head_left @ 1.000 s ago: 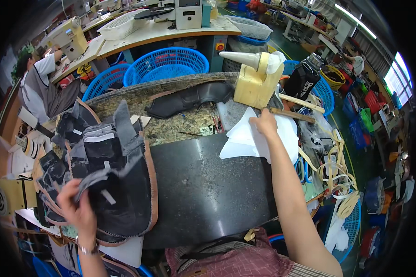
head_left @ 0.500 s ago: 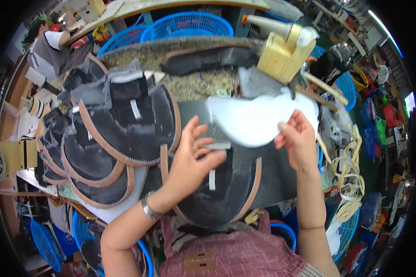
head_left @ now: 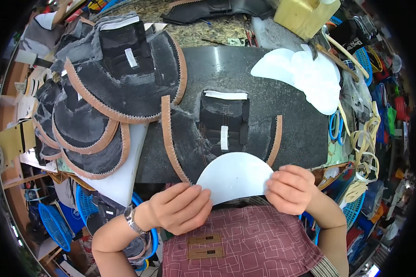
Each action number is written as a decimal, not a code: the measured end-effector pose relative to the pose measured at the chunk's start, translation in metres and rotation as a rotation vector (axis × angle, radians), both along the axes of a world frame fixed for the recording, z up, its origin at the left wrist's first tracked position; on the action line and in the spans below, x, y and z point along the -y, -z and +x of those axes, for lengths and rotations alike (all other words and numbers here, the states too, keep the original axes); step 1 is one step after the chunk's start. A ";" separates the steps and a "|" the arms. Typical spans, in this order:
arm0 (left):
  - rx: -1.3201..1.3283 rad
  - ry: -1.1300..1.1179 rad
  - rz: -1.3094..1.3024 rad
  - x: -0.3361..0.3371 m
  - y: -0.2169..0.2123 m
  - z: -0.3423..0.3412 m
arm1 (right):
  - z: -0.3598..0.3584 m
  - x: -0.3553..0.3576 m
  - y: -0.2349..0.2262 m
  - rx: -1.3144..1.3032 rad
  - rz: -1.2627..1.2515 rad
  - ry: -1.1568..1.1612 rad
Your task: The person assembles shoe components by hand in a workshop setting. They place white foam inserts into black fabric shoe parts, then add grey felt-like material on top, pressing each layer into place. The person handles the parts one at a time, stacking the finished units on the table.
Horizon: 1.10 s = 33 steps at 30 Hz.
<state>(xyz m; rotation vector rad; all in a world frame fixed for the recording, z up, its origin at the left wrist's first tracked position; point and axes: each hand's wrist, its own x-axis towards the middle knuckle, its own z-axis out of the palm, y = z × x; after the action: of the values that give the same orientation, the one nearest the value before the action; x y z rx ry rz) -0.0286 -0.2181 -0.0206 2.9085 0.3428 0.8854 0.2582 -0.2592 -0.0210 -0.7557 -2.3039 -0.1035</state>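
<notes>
Between my two hands is a white half-moon sheet [head_left: 235, 177], pinched at its left end by my left hand [head_left: 182, 207] and at its right end by my right hand [head_left: 292, 189]. Its rounded edge points away from me. Just beyond it, partly covered by it, a black shoe upper [head_left: 184, 134] with a tan zigzag-stitched edge lies opened out on the dark work slab [head_left: 305, 143]. A short white strip [head_left: 224, 138] runs down its middle. More white pieces [head_left: 314, 76] overlap at the slab's far right.
Several similar black uppers [head_left: 125, 92] are piled at the left. A yellowish block [head_left: 305, 16] stands at the back right, and blue-handled scissors [head_left: 336, 124] lie by the slab's right edge. Tan straps [head_left: 365, 152] hang beyond it. Another person [head_left: 39, 32] sits at far left.
My right hand has come from the white pieces down toward me with one sheet. My left hand has drawn back from above the upper and now grips that sheet. The view has shifted.
</notes>
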 end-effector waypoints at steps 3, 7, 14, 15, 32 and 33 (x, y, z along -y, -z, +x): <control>-0.020 -0.024 0.064 0.005 0.005 -0.008 | -0.001 0.008 0.008 0.025 0.066 0.030; 0.009 -0.019 0.119 0.010 0.009 -0.012 | -0.002 0.015 0.012 0.018 0.083 0.050; 0.099 -0.011 -0.444 0.014 0.003 -0.014 | -0.004 0.027 0.010 0.033 0.069 0.046; 0.161 -0.027 -0.686 0.013 -0.003 -0.013 | -0.005 0.029 0.009 0.030 0.061 0.046; 0.280 -0.394 -1.294 0.041 -0.014 0.046 | -0.051 0.042 -0.010 -0.020 -0.418 0.226; 0.298 -0.415 -1.235 0.043 -0.014 0.047 | -0.054 0.042 -0.010 -0.023 -0.425 0.231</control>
<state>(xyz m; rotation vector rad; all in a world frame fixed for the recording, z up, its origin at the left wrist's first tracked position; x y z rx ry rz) 0.0183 -0.2613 -0.0063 1.5729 1.0250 0.7193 0.2040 -0.3008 -0.0108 -1.2281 -2.2336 0.2989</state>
